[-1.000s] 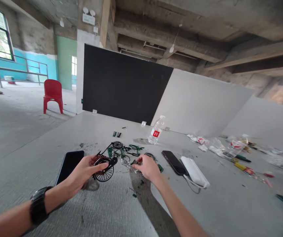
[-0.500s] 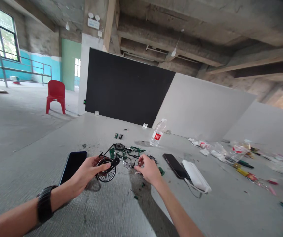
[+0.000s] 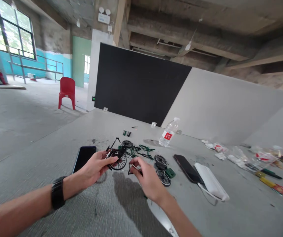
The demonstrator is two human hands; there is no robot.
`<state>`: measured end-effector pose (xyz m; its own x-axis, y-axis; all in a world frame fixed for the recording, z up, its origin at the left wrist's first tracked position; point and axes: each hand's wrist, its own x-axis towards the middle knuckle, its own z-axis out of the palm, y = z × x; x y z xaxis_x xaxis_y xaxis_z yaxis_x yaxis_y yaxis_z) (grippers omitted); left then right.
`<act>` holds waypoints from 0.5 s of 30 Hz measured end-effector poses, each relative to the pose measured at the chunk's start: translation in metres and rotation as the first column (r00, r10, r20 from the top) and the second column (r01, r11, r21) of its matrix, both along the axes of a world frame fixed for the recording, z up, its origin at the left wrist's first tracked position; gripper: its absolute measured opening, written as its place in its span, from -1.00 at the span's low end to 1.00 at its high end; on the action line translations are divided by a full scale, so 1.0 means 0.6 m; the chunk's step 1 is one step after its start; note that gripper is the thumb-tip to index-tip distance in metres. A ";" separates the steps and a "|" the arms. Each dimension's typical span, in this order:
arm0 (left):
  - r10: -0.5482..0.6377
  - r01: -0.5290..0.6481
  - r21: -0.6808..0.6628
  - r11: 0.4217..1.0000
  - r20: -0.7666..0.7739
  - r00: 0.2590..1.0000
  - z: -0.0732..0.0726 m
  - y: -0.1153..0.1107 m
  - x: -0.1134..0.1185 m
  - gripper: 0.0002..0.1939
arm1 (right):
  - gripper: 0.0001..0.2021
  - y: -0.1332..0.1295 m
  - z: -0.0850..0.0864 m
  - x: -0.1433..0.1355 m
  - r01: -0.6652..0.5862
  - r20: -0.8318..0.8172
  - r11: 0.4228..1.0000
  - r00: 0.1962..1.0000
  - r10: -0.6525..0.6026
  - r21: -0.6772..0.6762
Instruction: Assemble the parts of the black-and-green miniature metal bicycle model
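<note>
Though black-framed, pale-spoked model bicycle (image 3: pixel 122 151) in pinch of left hand (image 3: pixel 97 166), dark part (image 3: pixel 129 171) likewise in right hand (image 3: pixel 148 179)

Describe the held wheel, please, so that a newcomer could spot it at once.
Below the black panel, find the left hand, its wrist in a black band. This hand holds the wheel. The other wheels lie loose; only this one is in a hand's grip.

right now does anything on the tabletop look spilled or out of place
Crumpled white and clear plastic wrappings lie strewn at the right of the grey tabletop, like litter. No spill shows; the black miniature bicycle piece in the left hand shows no obvious damage.
</note>
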<state>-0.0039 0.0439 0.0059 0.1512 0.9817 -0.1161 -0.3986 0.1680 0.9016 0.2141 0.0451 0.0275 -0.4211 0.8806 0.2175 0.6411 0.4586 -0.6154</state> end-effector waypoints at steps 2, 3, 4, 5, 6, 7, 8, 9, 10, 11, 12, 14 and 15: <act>0.005 -0.005 -0.003 1.000 0.010 1.000 0.002 -0.003 0.002 -0.76 | -0.82 -0.006 -0.005 -0.007 0.008 0.014 0.999 1.000 -0.009 0.040; 0.013 -0.013 -0.005 1.000 0.012 1.000 0.003 -0.004 0.002 -0.75 | -0.78 -0.007 -0.007 -0.009 0.018 0.007 0.998 1.000 -0.018 0.052; 0.016 -0.016 -0.009 1.000 0.014 1.000 0.002 -0.005 0.003 -0.74 | -0.75 -0.009 -0.009 -0.011 0.032 -0.012 0.998 0.999 -0.031 0.059; 0.015 -0.014 -0.013 1.000 0.018 1.000 0.001 -0.006 0.003 -0.73 | -0.74 -0.010 -0.011 -0.012 0.049 -0.036 0.997 0.998 -0.047 0.065; 0.004 -0.004 -0.013 1.000 0.030 1.000 0.000 -0.006 0.003 -0.71 | -0.76 -0.011 -0.012 -0.013 0.065 -0.059 0.995 0.996 -0.060 0.074; -0.013 0.013 -0.010 1.000 0.047 0.999 -0.002 -0.006 0.002 -0.68 | -0.80 -0.012 -0.012 -0.015 0.076 -0.078 0.993 0.995 -0.069 0.089; -0.033 0.033 -0.006 0.999 0.066 0.997 -0.004 -0.006 0.002 -0.66 | -0.84 -0.013 -0.012 -0.016 0.082 -0.093 0.990 0.993 -0.071 0.112; -0.052 0.052 0.000 0.999 0.084 0.995 -0.006 -0.007 0.002 -0.64 | -0.86 -0.015 -0.012 -0.017 0.085 -0.105 0.986 0.992 -0.070 0.143; -0.065 0.065 0.009 0.998 0.099 0.993 -0.007 -0.007 0.003 -0.62 | -0.86 -0.017 -0.011 -0.018 0.086 -0.112 0.980 0.991 -0.066 0.180; -0.068 0.067 0.014 0.998 0.108 0.992 -0.007 -0.009 0.004 -0.61 | -0.87 -0.019 -0.011 -0.019 0.087 -0.118 0.972 0.991 -0.062 0.216; -0.067 0.065 0.015 0.998 0.112 0.991 -0.007 -0.010 0.006 -0.61 | -0.87 -0.021 -0.012 -0.021 0.089 -0.124 0.964 0.990 -0.060 0.249; -0.052 0.051 0.010 0.999 0.121 0.991 -0.005 -0.013 0.010 -0.60 | -0.87 -0.026 -0.015 -0.024 0.093 -0.133 0.949 0.990 -0.055 0.302; -0.042 0.042 0.005 0.999 0.127 0.991 -0.004 -0.014 0.011 -0.60 | -0.87 -0.027 -0.017 -0.026 0.093 -0.135 0.941 0.989 -0.051 0.325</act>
